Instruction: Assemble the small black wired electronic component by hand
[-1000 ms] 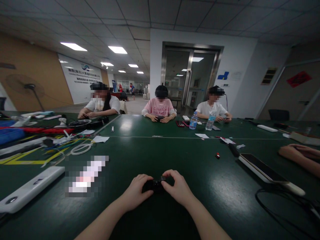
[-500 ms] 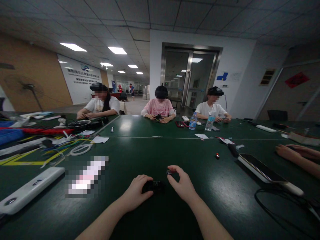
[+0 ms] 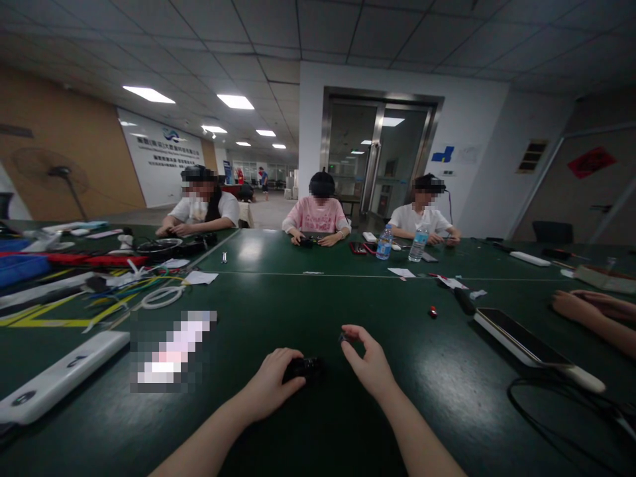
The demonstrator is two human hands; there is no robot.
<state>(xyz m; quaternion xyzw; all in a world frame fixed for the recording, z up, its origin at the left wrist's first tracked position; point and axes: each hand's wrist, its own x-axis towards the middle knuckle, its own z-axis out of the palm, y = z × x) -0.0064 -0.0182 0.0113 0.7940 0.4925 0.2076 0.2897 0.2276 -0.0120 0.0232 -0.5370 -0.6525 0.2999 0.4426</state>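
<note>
The green table (image 3: 258, 301) stretched beneath the left hand (image 3: 278, 379) and the right hand (image 3: 366, 361): the left, half curled, gripped a black gadget (image 3: 309, 368) resting there; the right pinched a small dark piece (image 3: 342, 338), apart from it.

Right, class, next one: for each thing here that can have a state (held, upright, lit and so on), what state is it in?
left hand: closed around one end of the black object
black object: held by one hand only
right hand: pinching a small piece
small piece: held, apart from the black object
two bottles: upright
phone: face up, screen dark
ceiling lights: lit
glass doors: appear closed
</note>
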